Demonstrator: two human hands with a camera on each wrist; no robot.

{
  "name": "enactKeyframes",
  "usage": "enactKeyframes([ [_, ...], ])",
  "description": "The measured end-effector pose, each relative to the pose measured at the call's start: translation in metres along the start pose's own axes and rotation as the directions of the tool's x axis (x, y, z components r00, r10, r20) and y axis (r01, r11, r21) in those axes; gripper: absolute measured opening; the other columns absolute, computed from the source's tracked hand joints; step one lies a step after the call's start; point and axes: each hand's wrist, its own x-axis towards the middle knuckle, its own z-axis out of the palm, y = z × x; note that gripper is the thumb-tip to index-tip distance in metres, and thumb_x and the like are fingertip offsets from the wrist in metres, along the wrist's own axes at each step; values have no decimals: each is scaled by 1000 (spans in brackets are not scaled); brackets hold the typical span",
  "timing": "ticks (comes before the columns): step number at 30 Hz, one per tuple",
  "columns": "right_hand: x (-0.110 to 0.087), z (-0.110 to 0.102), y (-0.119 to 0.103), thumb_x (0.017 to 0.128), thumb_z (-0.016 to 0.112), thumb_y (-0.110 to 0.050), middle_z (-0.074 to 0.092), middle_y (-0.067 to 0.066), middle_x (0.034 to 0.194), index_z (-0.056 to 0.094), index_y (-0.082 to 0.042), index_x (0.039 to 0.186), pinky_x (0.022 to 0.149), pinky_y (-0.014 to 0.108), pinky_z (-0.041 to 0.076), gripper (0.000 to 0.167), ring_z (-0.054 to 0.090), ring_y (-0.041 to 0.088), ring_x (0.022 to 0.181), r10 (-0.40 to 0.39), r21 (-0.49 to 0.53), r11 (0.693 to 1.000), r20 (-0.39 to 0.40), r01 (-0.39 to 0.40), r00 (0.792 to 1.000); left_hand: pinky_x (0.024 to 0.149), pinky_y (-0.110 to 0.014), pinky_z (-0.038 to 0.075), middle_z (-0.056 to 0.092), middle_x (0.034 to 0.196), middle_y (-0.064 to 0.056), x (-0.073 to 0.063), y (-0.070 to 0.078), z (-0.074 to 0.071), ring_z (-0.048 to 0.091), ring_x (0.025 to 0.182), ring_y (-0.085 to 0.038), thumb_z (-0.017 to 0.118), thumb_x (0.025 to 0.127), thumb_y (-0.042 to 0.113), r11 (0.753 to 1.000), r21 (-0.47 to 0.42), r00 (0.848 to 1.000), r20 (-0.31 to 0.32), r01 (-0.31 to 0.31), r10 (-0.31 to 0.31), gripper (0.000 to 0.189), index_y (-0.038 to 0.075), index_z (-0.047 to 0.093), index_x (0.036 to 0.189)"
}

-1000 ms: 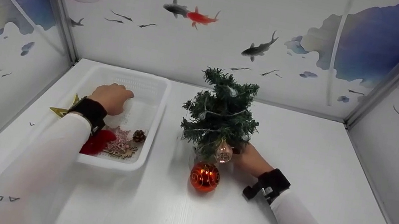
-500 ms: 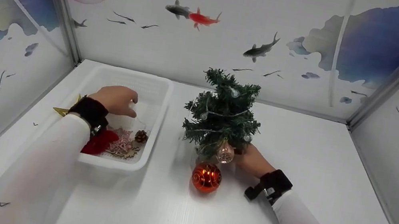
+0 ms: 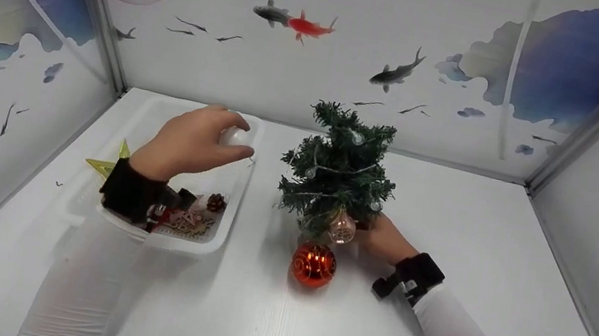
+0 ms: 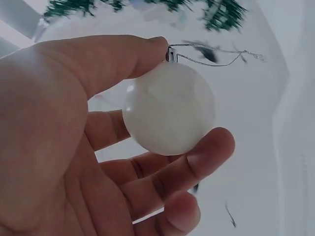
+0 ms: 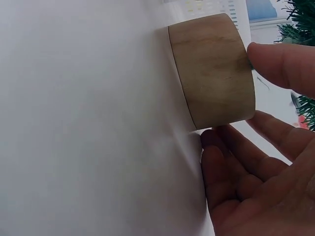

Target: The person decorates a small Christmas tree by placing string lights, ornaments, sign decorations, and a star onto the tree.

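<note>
In the head view, the left hand holds a white ball over the far right of the white basket, left of the small tree. Left wrist view: curved fingers and thumb pinch the ball. Right wrist view: the right hand grips the wooden base, fingers part-curled.

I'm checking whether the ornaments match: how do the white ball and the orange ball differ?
Surface: the white ball is plain and pale, while the orange ball is mirror-shiny with swirling lines. Place: the white ball is held in the left grip; the orange ball is low in front of the tree, outside that grip. Both are round.
</note>
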Motion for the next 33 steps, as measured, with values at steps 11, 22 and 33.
enactKeyframes([
  [11,2,-16,4,99,75,-11,75,10,93,72,3,115,72,36,60,22,69,23,74,68,77,995,-120,-59,990,76,-37,54,70,115,-4,-18,50,23,67,93,-17,85,101,35,928,-165,928,-228,-335,295,41,10,77,133],
  [22,-10,-64,-20,108,75,-21,72,0,91,76,4,120,70,25,54,28,66,15,83,100,234,972,-483,18,870,74,-33,56,71,116,-2,-18,66,38,66,91,-14,83,103,34,892,-139,882,-276,-431,383,34,11,75,127],
  [33,-35,-55,-87,102,74,6,74,7,92,79,4,111,69,21,49,10,63,10,75,-409,-120,888,-649,444,642,70,-34,55,67,116,-7,-17,73,51,65,89,-18,82,103,29,866,-97,850,-275,-490,450,37,5,64,125],
])
